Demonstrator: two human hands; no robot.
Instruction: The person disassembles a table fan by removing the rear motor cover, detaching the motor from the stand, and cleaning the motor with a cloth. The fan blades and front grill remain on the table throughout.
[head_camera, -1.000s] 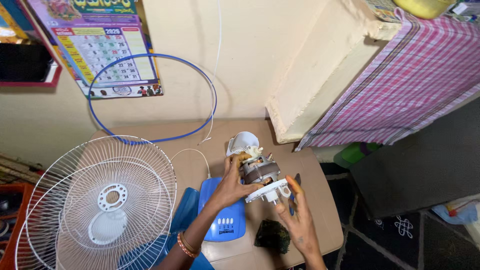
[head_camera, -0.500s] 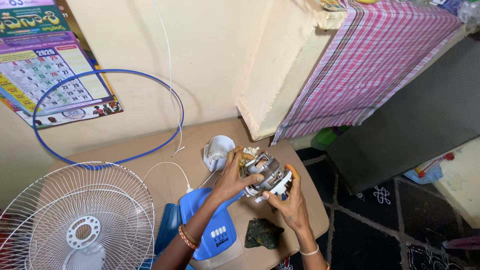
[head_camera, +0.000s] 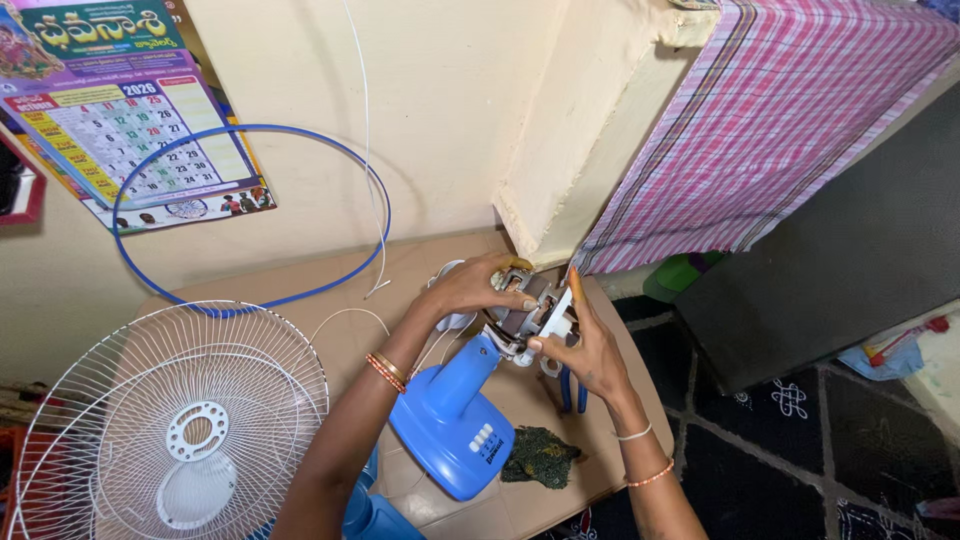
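A bare fan motor (head_camera: 522, 307) with a white front plate sits atop a blue fan stand (head_camera: 455, 408), held above a small brown table (head_camera: 300, 285). My left hand (head_camera: 468, 283) grips the motor's back and top. My right hand (head_camera: 580, 345) holds the white front plate from the right side. A white rear motor cover (head_camera: 447, 318) lies mostly hidden behind my left hand. Blue-handled pliers (head_camera: 570, 388) lie on the table under my right hand.
Stacked white wire fan guards (head_camera: 170, 420) lie at the left. A blue ring (head_camera: 250, 215) and a white cable (head_camera: 370, 150) lean on the wall under a calendar (head_camera: 120, 110). A dark green cloth (head_camera: 540, 455) lies near the table's front edge. A pink checked cloth (head_camera: 780, 110) drapes a ledge at right.
The motor has tilted upright with its front plate facing right, and the blue stand has swung up beneath it. My left hand moved to the motor's top.
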